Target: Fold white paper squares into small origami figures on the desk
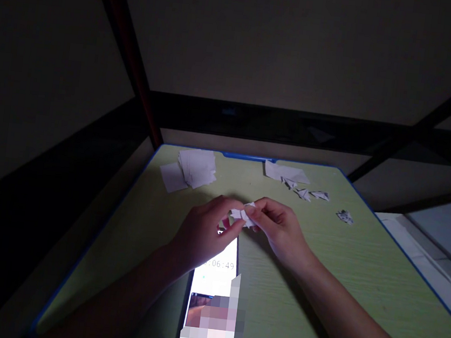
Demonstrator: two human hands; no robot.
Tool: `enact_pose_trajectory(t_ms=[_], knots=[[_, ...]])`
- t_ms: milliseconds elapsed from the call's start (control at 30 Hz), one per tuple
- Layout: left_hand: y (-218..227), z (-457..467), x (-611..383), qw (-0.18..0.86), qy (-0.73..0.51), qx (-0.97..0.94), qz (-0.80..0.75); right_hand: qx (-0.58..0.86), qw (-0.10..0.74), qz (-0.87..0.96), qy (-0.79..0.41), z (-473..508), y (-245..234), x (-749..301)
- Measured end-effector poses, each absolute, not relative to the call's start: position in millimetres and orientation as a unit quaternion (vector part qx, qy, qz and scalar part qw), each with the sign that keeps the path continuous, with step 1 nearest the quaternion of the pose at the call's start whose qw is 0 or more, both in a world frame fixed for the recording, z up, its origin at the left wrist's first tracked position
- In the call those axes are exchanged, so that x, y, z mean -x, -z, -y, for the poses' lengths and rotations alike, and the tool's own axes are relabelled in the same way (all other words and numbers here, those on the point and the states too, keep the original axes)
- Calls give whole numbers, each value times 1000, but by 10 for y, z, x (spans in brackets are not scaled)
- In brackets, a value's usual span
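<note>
A small piece of folded white paper (243, 214) is held between both hands above the middle of the table. My left hand (208, 229) pinches its left side with thumb and fingers. On the right side, my right hand (279, 227) grips it with the thumb on top, the other fingers curled behind. Its exact folded shape is partly hidden by my fingers. Below the left hand lies a phone (212, 281) with a lit screen showing timer digits; the hand covers part of it.
The light green table (358, 292) has a blue edge. At the back left lies a stack of paper squares (197, 168). A loose sheet (286, 172) and several small folded paper pieces (303, 194) lie at the back right, with a crumpled-looking one (344, 217) nearer the right edge.
</note>
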State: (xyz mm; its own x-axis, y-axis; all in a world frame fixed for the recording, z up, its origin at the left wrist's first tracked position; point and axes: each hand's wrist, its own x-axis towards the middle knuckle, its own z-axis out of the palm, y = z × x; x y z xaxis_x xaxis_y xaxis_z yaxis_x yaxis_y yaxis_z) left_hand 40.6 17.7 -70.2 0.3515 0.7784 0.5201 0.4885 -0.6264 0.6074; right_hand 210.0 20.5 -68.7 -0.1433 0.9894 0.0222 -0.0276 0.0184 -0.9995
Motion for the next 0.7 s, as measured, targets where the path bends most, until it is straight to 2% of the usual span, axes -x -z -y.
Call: enact_pose_trajectory(t_ms=[567, 700], knots=[[719, -194, -366, 67, -442, -833, -326, 412, 482, 512, -579, -223, 807, -2113], [728, -184, -374, 74, -449, -829, -325, 401, 481, 515, -586, -219, 813, -2098]])
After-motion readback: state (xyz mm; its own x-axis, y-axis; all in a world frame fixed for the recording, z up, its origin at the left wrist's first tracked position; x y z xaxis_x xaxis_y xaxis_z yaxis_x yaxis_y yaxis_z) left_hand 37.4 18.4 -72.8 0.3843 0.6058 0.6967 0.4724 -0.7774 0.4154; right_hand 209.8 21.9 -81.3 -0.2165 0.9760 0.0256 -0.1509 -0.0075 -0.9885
